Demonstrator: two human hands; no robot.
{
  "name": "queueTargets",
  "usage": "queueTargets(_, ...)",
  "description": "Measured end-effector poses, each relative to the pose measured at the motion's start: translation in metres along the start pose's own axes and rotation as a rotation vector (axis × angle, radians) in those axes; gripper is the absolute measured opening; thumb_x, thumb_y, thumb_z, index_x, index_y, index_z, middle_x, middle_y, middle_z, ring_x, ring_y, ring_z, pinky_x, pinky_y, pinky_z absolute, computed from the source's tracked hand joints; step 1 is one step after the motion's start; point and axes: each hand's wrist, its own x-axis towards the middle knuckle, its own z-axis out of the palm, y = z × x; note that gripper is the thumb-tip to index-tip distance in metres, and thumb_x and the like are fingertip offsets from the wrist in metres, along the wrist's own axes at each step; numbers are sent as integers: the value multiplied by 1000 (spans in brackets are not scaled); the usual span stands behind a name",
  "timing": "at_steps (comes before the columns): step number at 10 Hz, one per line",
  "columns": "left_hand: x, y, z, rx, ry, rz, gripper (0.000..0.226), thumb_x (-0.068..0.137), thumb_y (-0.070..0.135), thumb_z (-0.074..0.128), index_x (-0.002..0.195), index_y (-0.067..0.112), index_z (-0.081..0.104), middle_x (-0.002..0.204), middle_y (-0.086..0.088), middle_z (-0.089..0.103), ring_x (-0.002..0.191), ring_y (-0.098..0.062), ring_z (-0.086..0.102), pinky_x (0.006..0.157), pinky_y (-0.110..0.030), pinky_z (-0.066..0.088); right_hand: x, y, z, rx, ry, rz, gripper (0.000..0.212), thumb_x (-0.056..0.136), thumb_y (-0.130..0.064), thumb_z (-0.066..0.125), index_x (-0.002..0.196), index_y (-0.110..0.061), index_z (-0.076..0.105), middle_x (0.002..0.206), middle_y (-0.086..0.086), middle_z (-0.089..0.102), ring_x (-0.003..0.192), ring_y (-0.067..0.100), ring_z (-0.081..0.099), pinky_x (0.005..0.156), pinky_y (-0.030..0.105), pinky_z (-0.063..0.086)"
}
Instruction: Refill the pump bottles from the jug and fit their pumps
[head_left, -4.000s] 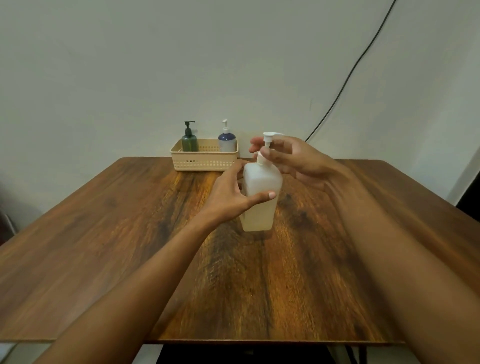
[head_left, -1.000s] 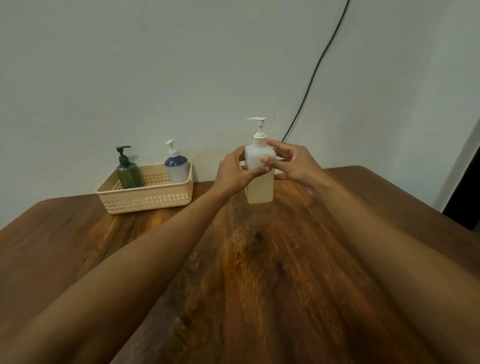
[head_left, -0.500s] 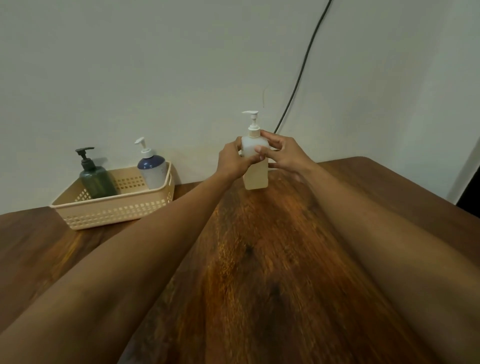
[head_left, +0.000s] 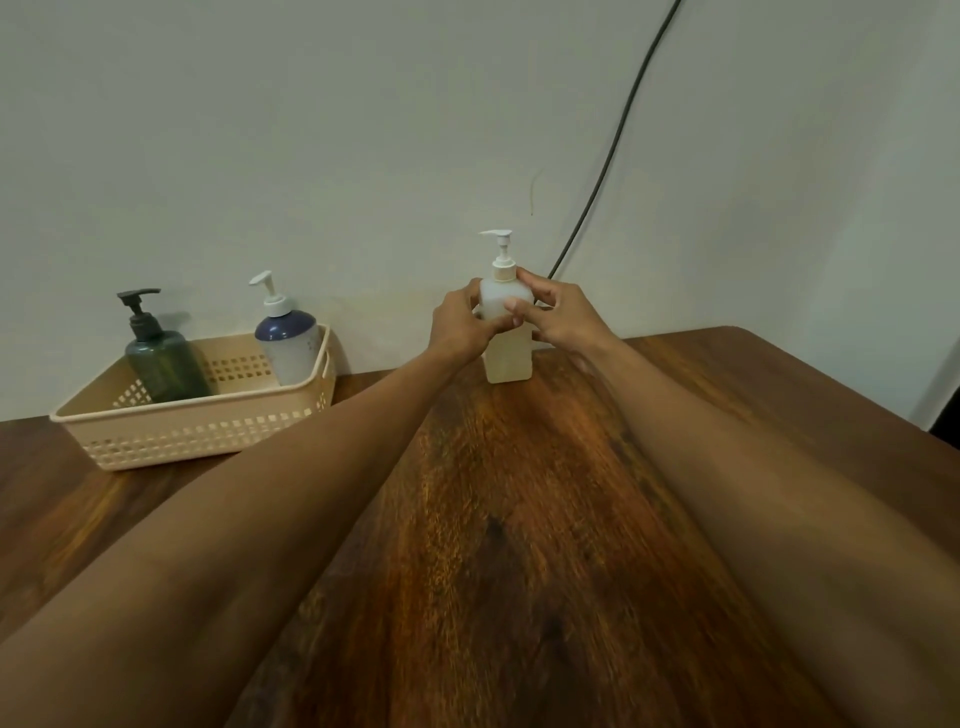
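Observation:
A white translucent pump bottle (head_left: 508, 359) stands upright near the far edge of the wooden table (head_left: 519, 519), its white pump (head_left: 500, 249) fitted on top. My left hand (head_left: 460, 322) grips the bottle's upper body from the left. My right hand (head_left: 558, 314) grips it from the right, fingers curled across its front. A beige basket (head_left: 202, 423) at the far left holds a dark green pump bottle (head_left: 161, 358) and a blue-and-white pump bottle (head_left: 288, 340), both with pumps on. No jug is in view.
A pale wall rises right behind the table's far edge. A black cable (head_left: 618, 130) runs down the wall behind the white bottle. The table's right corner (head_left: 748, 332) lies just beyond my right hand.
Both hands have carried the white bottle from the table's middle to its far edge and set it down there. The grip has stayed on the bottle's upper body.

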Motion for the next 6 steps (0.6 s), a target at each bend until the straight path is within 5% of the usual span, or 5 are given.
queueTargets(4,2,-10,-2,155,-117,-10,62,96,16,70,150,18,40,145,-10,59,137,-33,54,105,-47,52,0,-4,4,-313,-22,-24,67,110,-20,64,169,-22,34,169,6,45,150,30,49,122,51,44)
queueTargets(6,-23,3,-25,263,-96,-25,93,97,33,71,166,15,12,167,-7,35,149,-30,42,114,-41,42,-15,-21,6,-291,61,111,86,105,-38,70,172,-22,20,171,11,41,153,33,47,122,51,44)
